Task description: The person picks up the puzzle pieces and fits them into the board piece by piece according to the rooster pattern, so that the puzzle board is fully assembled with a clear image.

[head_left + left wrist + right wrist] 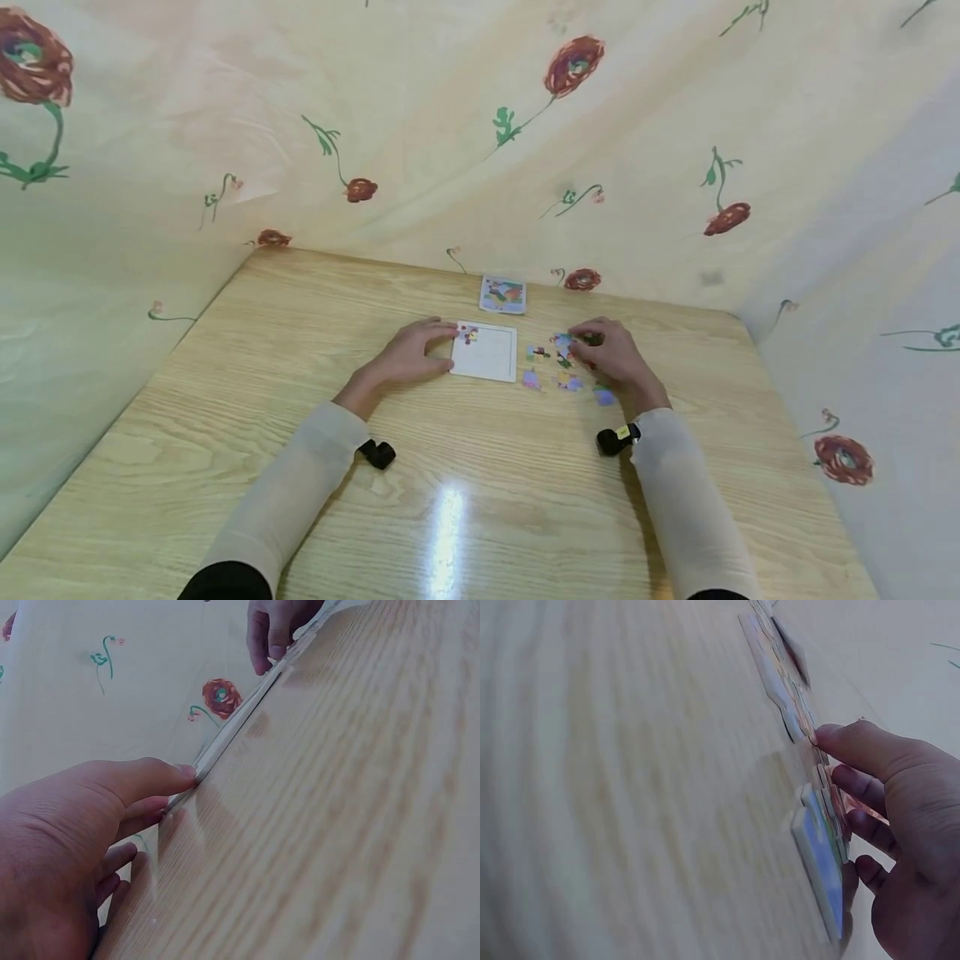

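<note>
Both arms (292, 483) reach forward; left hand (408, 352) relaxed, thumb apart; right hand (613, 354) loosely bent.

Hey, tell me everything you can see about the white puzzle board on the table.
The white puzzle board is thin and roughly square, with a fine dark line inside its edge. It may be card or plastic; I can't tell which. It lies flat on the wood-grain table, turned slightly. A small colourful patch sits at its upper left corner; the rest looks mostly plain white. The left hand touches its left side, and loose puzzle pieces lie to its right.
</note>
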### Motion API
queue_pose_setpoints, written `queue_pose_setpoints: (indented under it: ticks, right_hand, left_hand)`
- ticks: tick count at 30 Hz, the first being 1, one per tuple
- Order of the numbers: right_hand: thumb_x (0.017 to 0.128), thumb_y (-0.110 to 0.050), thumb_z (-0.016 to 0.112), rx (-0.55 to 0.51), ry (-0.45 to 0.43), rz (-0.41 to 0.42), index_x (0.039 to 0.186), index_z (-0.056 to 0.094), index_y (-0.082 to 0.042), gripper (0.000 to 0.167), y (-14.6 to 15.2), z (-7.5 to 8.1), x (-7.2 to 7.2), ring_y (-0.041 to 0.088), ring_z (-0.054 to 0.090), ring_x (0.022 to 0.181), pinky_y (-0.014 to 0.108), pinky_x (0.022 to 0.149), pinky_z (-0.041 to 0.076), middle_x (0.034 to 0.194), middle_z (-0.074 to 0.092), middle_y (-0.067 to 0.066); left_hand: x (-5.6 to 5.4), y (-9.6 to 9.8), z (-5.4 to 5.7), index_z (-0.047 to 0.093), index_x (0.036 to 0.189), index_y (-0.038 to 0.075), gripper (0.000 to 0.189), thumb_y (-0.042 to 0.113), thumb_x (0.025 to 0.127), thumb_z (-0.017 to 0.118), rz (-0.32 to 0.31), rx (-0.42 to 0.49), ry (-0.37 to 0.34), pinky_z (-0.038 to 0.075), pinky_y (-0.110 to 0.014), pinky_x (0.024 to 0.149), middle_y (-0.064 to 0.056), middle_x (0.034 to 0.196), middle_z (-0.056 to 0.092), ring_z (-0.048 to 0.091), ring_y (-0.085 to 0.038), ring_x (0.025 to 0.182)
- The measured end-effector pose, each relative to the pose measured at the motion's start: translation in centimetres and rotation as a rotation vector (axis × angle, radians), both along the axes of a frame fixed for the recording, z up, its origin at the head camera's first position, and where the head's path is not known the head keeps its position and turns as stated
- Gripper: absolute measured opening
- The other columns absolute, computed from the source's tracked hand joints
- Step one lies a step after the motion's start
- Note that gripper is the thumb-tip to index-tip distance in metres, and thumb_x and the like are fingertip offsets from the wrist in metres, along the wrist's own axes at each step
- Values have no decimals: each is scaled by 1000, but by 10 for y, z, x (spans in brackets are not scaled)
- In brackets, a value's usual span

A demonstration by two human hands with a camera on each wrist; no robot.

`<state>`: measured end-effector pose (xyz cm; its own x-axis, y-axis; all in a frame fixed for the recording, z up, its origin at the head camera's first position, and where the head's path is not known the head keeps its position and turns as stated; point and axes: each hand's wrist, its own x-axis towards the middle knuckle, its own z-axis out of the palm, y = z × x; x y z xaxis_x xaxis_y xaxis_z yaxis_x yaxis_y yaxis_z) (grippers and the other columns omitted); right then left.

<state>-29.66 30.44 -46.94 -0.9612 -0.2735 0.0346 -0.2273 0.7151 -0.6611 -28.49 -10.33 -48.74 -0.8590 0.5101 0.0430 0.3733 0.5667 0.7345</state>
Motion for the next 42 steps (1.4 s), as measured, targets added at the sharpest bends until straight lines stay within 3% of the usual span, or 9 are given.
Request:
queue_pose_setpoints:
  ticks: [8, 18, 26, 42]
  right_hand:
    - [100, -23, 69, 13, -8, 6, 131, 70, -6, 36, -2, -2, -5, 38, 51, 119, 54, 96, 48, 132, 57, 20]
    - [100, -25, 69, 8, -9, -33, 130, 71, -6, 36, -3, -5, -1, 40, 47, 128, 60, 106, 43, 134, 57, 18]
    - [99, -30, 69, -6, 33, -74, 129, 71, -7, 38, -4, -5, 2, 39, 50, 121, 59, 100, 47, 131, 60, 19]
    - [96, -26, 74, -56, 90, -97, 125, 73, -4, 37, -41, -5, -2, 38, 58, 112, 55, 93, 52, 124, 64, 20]
  left_hand:
    - [1, -1, 2, 54, 151, 19, 61, 33, 94, 70, 3, 2, 3, 22, -62, 127, 0, 162, 46, 26, -28, 159]
    - [1, 0, 3, 55, 150, 19, 60, 33, 94, 71, -1, -7, 16, 21, -62, 127, 2, 161, 47, 26, -29, 159]
    - [0, 2, 3, 56, 150, 19, 60, 33, 93, 70, -10, -19, 24, 21, -62, 128, 4, 161, 47, 27, -28, 159]
    - [0, 1, -2, 56, 150, 22, 60, 34, 93, 71, 19, -13, 12, 20, -63, 127, 6, 162, 46, 26, -27, 159]
